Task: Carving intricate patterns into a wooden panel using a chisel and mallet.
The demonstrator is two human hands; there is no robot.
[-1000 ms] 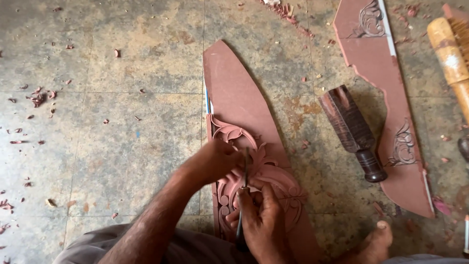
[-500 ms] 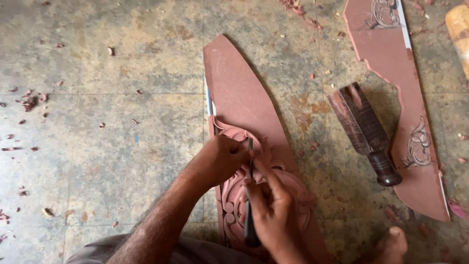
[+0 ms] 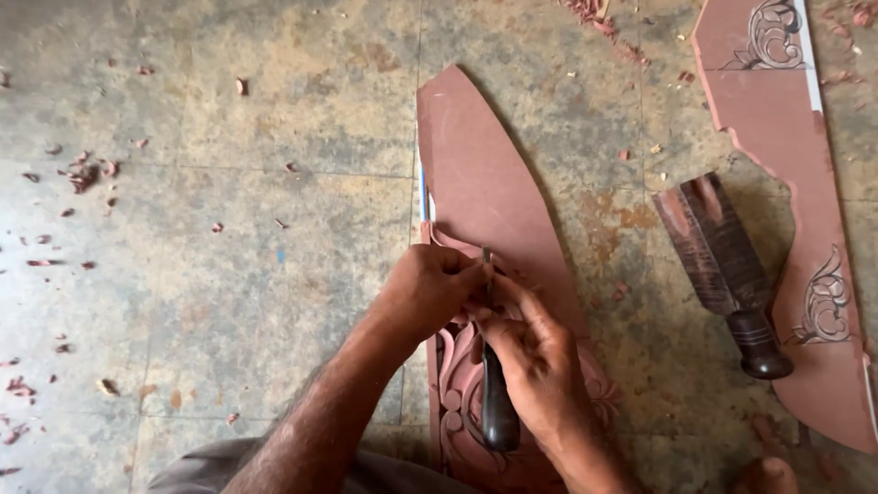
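Note:
A reddish-brown wooden board with a curved outline lies on the floor, its near part carved with floral relief. Both my hands rest on the carving. My left hand pinches the thin blade of a chisel low down, near its tip. My right hand wraps around the same chisel, whose dark rounded handle sticks out toward me. The blade tip sits at the upper edge of the carved area.
A dark wooden mallet lies on the floor to the right. Beyond it lies a second reddish board with drawn scroll patterns. Wood chips are scattered over the stained stone floor. My bare foot shows at bottom right.
The view has shifted so board and mallet sit further right. My right hand has slid along the chisel, baring the dark handle; both hands stay on the carving.

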